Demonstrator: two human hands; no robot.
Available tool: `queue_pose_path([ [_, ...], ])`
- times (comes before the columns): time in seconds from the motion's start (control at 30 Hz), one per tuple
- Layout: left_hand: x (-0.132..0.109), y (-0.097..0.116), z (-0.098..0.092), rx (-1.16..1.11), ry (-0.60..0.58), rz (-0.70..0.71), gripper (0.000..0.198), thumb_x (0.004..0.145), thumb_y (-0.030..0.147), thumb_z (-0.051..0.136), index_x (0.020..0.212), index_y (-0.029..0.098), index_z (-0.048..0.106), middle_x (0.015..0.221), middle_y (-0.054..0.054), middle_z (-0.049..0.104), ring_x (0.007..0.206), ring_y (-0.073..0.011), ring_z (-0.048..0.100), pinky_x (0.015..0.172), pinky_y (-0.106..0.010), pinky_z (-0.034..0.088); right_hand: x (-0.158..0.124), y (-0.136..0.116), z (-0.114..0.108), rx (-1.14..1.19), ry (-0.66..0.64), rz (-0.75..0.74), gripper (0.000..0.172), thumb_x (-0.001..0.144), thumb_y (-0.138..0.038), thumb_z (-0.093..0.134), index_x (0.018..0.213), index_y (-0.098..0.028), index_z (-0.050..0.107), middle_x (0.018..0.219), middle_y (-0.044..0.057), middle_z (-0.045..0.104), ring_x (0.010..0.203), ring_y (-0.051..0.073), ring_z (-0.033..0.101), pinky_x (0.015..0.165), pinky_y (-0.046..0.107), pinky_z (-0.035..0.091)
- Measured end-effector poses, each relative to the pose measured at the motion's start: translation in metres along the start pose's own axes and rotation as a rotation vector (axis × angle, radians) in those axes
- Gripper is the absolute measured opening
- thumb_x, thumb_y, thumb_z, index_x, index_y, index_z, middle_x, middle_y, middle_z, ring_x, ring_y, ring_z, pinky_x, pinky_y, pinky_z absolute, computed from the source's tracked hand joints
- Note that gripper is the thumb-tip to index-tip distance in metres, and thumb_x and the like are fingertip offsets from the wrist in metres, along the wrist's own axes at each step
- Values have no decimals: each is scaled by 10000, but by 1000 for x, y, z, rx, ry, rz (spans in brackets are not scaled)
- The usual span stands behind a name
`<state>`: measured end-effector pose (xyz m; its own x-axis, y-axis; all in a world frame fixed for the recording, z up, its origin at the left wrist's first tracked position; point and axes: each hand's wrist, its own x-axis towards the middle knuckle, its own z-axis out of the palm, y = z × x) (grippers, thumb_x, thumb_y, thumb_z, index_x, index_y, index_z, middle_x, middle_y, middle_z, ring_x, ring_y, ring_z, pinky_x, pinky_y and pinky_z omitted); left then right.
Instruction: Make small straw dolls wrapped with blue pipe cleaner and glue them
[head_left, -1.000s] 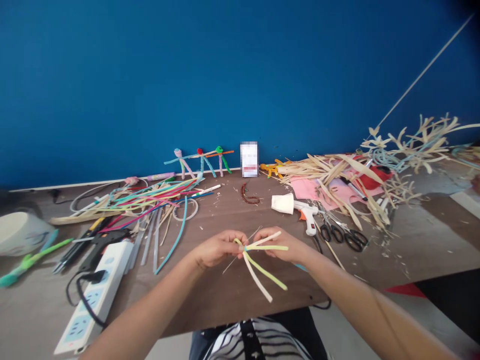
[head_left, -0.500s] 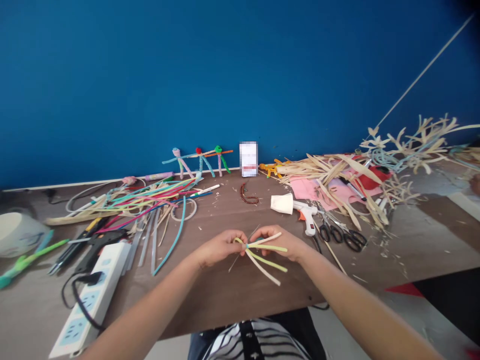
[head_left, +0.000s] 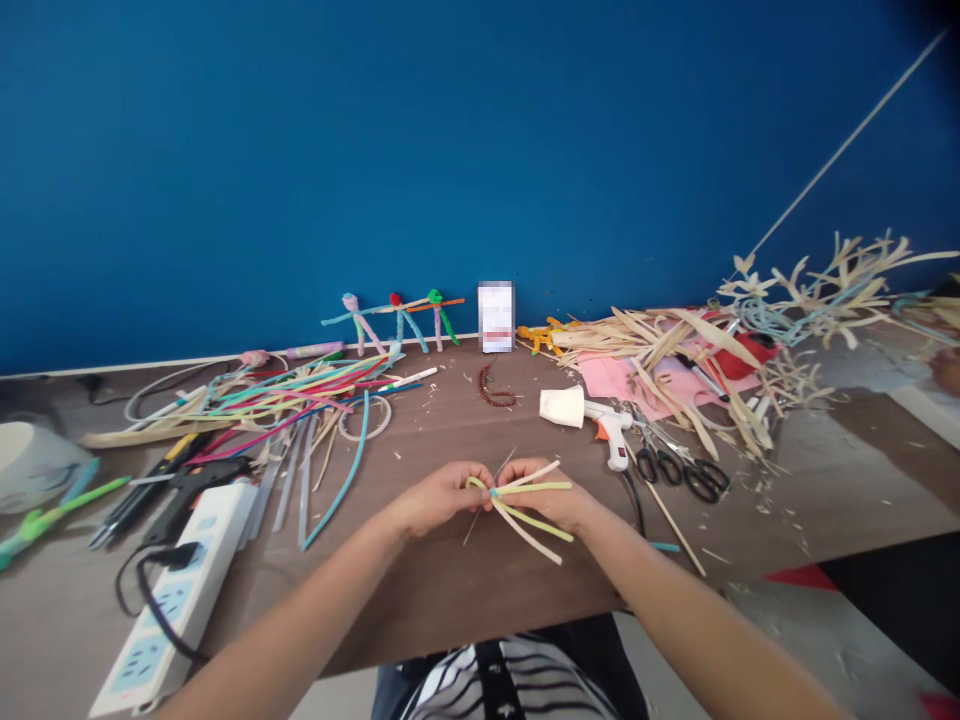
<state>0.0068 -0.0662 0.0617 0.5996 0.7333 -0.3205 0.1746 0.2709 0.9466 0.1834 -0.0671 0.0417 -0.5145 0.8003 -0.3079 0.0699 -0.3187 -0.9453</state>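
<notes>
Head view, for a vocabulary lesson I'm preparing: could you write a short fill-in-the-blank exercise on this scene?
1. The wall behind the table is ____.
2. Left of the pixelated white card, ____ small figures stand in a row.
3. The glue gun beside the scissors is mostly ____.
4. The left hand pinches pale stems whose ____ long ends fan out near the right hand.

Missing words: blue; three; white; four.
</notes>
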Motion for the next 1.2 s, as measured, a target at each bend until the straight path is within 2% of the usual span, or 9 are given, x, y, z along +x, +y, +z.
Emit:
queue_pose_path([
  [0.17,1,-4,1,86,12,1,92,670,208,512,694,129,552,606,22,535,594,-96,443,598,-211,320,-2,0,1,-60,4,-44,245,586,-341,673,666,-136,566,574,-36,524,495,66,424,474,183,315],
  [0.43,0,-7,-2,113,-8,-40,87,635,192,513,692,134,545,606,25,536,609,-106,453,609,-217,330,-3,-3,3,-407,62,-213,115,644,-247,607,659,-139,568,557,-41,470,495,64,376,455,169,293],
  [0.57,0,-7,-4,95,-12,-46,78,627,183,512,680,134,540,596,35,509,600,-101,436,599,-216,318,-4,0,4,-523,124,-236,85,661,-232,582,666,-149,565,537,-48,465,463,58,358,434,162,279],
  [0.73,1,-8,-5,26,-15,-39,67,608,172,531,662,134,542,582,38,506,591,-100,433,593,-215,316,-5,-2,7,-594,187,-235,78,664,-229,580,666,-151,582,551,-35,516,476,66,415,449,161,302],
  [0.93,3,-9,-6,-15,-45,-34,79,607,201,567,644,134,548,569,34,514,574,-94,435,582,-209,318,-1,5,10,-580,230,-226,94,666,-262,590,652,-169,595,605,-13,566,540,93,471,471,175,333],
  [1.07,3,-12,-4,-62,27,-60,90,627,209,544,670,130,541,572,25,521,542,-89,427,555,-211,310,3,10,9,-461,206,-209,78,658,-237,591,700,-171,597,643,-3,581,569,108,495,493,190,364],
  [1.2,1,-12,-1,-79,66,-85,114,589,194,568,674,136,519,573,38,502,538,-86,413,530,-204,292,1,7,8,-385,151,-222,124,657,-165,555,778,-170,581,718,0,585,649,120,516,594,219,405],
])
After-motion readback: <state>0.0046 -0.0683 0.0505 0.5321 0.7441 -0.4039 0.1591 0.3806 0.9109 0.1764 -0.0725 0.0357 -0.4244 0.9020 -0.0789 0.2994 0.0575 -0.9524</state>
